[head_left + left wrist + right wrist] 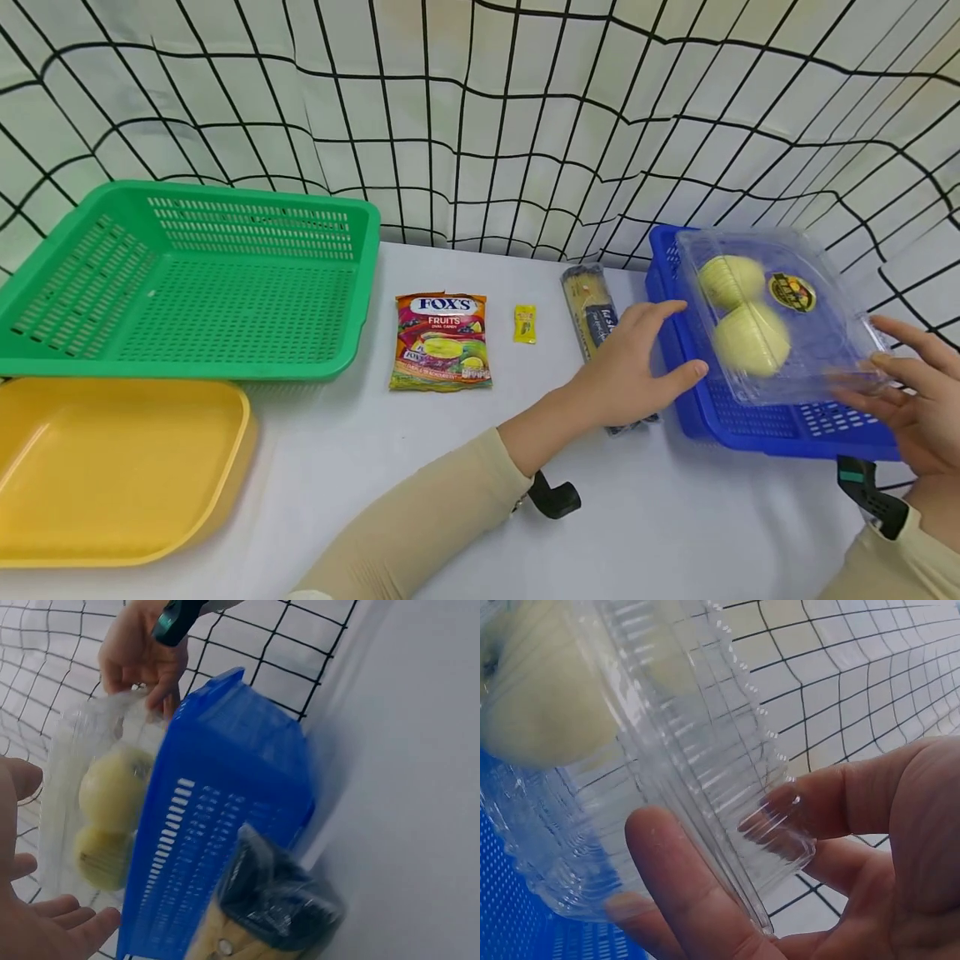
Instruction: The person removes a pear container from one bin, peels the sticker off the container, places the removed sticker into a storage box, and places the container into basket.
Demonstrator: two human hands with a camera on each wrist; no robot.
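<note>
The blue basket [750, 417] sits at the right of the tabletop [450, 467], and the clear clamshell of two pale fruits [780, 317] hovers tilted over it. The right hand [911, 392] pinches its near edge, thumb and fingers on the rim; that grip looks thin. The left hand [637, 367], fingers spread and holding nothing, should support the far side so the box stays level.

Two baskets, one green [187, 275] and one blue [750, 417]; one yellow tray [112, 467]; one clamshell [780, 317] with two fruits [750, 337]; one candy bag [441, 340]; one sachet [525, 324]; one pasta pack [588, 312].
</note>
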